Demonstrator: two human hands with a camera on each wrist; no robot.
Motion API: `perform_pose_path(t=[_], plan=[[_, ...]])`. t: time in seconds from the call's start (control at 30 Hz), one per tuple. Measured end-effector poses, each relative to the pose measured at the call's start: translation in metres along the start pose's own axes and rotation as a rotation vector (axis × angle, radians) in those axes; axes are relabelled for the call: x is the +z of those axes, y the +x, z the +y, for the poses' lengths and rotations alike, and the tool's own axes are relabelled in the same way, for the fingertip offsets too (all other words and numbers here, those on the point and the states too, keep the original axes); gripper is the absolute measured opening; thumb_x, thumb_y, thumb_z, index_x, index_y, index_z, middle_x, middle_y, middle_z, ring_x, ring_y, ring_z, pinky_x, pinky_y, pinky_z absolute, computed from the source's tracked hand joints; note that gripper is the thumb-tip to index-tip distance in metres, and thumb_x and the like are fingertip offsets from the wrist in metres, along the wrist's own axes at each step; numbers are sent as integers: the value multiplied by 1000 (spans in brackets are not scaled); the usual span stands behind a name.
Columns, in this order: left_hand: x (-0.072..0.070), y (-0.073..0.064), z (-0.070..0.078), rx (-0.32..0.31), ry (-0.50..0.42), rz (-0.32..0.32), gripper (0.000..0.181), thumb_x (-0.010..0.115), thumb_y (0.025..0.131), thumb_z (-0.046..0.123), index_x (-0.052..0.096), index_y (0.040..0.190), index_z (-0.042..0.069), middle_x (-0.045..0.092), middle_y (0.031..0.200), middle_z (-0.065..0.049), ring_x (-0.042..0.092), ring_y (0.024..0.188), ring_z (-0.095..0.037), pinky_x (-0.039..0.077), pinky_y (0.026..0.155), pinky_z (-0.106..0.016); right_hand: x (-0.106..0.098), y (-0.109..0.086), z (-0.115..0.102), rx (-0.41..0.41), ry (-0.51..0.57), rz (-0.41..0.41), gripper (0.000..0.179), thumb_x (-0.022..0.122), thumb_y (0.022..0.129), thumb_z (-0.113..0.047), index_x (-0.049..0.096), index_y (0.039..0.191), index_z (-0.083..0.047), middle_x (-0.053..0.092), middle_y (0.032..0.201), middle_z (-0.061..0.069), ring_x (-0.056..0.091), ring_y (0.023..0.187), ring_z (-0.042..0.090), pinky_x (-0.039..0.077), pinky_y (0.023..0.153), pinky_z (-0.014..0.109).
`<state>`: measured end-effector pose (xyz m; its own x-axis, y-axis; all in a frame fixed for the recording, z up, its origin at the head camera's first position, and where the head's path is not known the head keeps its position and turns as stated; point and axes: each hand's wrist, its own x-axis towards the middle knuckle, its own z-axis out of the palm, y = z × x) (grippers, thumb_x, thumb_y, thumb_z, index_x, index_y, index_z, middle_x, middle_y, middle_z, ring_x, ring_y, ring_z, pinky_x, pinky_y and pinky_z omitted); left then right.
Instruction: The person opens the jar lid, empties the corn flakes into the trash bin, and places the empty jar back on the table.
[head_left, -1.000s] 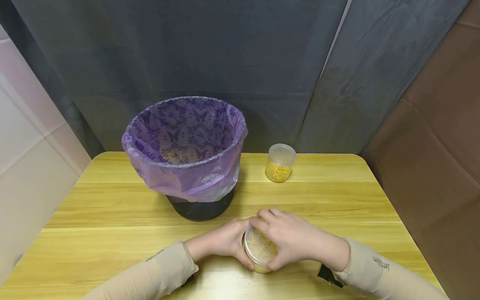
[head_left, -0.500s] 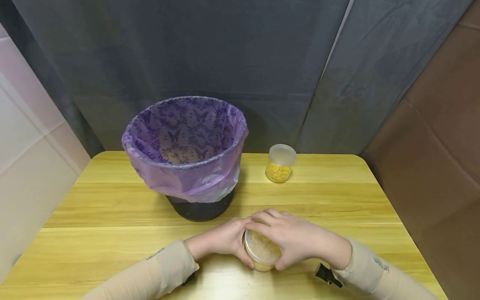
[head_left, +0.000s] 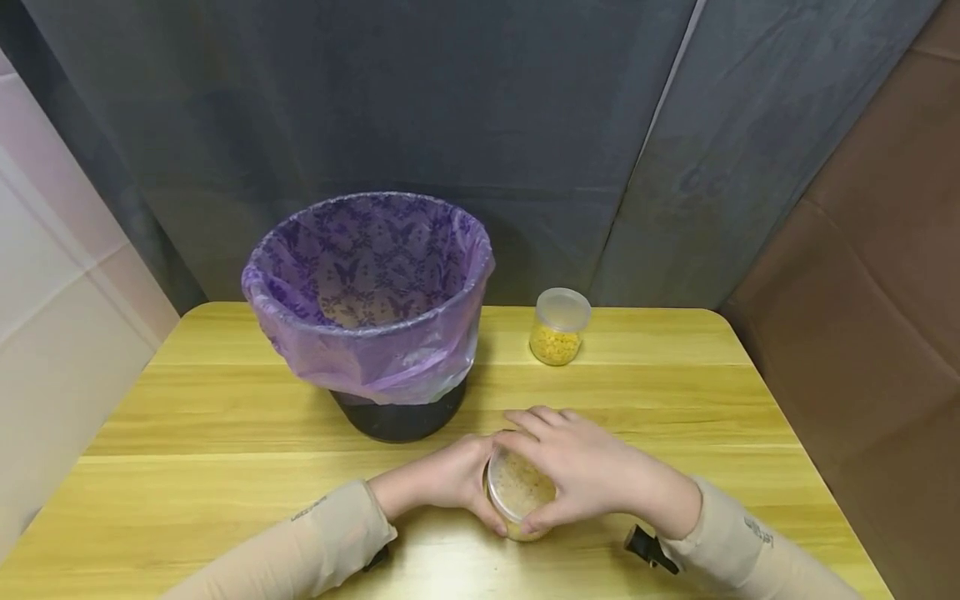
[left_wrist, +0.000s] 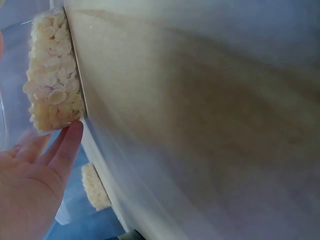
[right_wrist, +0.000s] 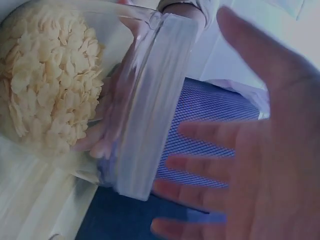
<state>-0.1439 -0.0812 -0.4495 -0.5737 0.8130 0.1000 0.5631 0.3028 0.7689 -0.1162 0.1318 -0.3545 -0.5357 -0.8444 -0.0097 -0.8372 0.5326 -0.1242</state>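
A clear plastic jar point(right_wrist: 50, 80) of pale yellow flakes stands near the table's front, its translucent lid point(head_left: 517, 487) on. My left hand point(head_left: 453, 479) holds the jar around its left side; in the right wrist view its fingers point(right_wrist: 95, 140) show behind the clear wall. Over the lid's right side hovers my right hand point(head_left: 588, 471). Seen from the right wrist, that hand has its fingers spread and nearly straight, with a gap between them and the lid. From the left wrist, the flakes point(left_wrist: 55, 75) show low in the jar.
Behind and left stands a black bin lined with a purple patterned bag point(head_left: 390, 358). A second lidded jar point(head_left: 558, 333) of yellow bits is at the back of the wooden table point(head_left: 660, 400). A dark curtain point(head_left: 450, 108) hangs behind.
The right hand's fingers have loosened and straightened around the lid, and its thumb has shifted out and back in. The left hand and the jar stay nearly in place.
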Motion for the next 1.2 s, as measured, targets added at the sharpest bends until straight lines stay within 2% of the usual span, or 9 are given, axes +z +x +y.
perform_pose_path(t=[0.13, 0.2, 0.3, 0.53, 0.73, 0.93, 1.2], plan=[[0, 1, 0, 11, -3, 6, 101, 93, 54, 35, 41, 136, 8, 59, 124, 0, 55, 111, -7, 42, 96, -23, -2, 0, -3, 54, -123, 63, 94, 61, 70, -77, 52, 133, -7, 51, 127, 13, 53, 107, 25, 52, 75, 41], [0, 1, 0, 13, -9, 4, 103, 93, 54, 35, 40, 137, 8, 59, 124, 0, 55, 111, -7, 42, 96, -23, -4, 1, -6, 67, -159, 77, 95, 60, 69, -78, 54, 130, -5, 55, 116, 11, 55, 97, 23, 52, 65, 34], [0, 0, 0, 8, -14, -1, 104, 93, 54, 35, 39, 138, 8, 58, 124, 0, 54, 111, -7, 43, 96, -24, -5, 2, -8, 74, -175, 82, 96, 60, 68, -78, 57, 127, -2, 56, 105, 8, 54, 86, 20, 50, 57, 29], [0, 0, -1, -5, 2, 6, 98, 93, 53, 35, 43, 133, 10, 59, 121, 3, 55, 109, -6, 44, 95, -23, -3, 6, -13, 106, -162, 48, 103, 62, 61, -81, 56, 126, -1, 56, 101, 6, 53, 84, 19, 50, 57, 29], [0, 0, -2, 1, 0, 3, 96, 93, 54, 36, 43, 132, 11, 59, 121, 3, 55, 109, -6, 43, 95, -23, -1, 8, -14, 132, -136, 24, 98, 72, 59, -73, 57, 125, -3, 56, 98, 5, 52, 83, 18, 48, 57, 28], [0, 0, -1, -1, 5, 5, 96, 93, 54, 36, 44, 132, 11, 59, 122, 2, 55, 109, -5, 43, 96, -23, -1, 9, -14, 111, -148, 19, 90, 75, 60, -65, 58, 124, -6, 55, 100, 3, 51, 85, 18, 48, 58, 27], [-1, -1, 1, -17, -1, 0, 96, 92, 55, 38, 45, 133, 10, 58, 124, 3, 54, 110, -6, 42, 96, -24, -4, 9, -12, 75, -117, -21, 88, 77, 60, -59, 56, 129, -8, 54, 108, 3, 51, 91, 18, 49, 62, 28]])
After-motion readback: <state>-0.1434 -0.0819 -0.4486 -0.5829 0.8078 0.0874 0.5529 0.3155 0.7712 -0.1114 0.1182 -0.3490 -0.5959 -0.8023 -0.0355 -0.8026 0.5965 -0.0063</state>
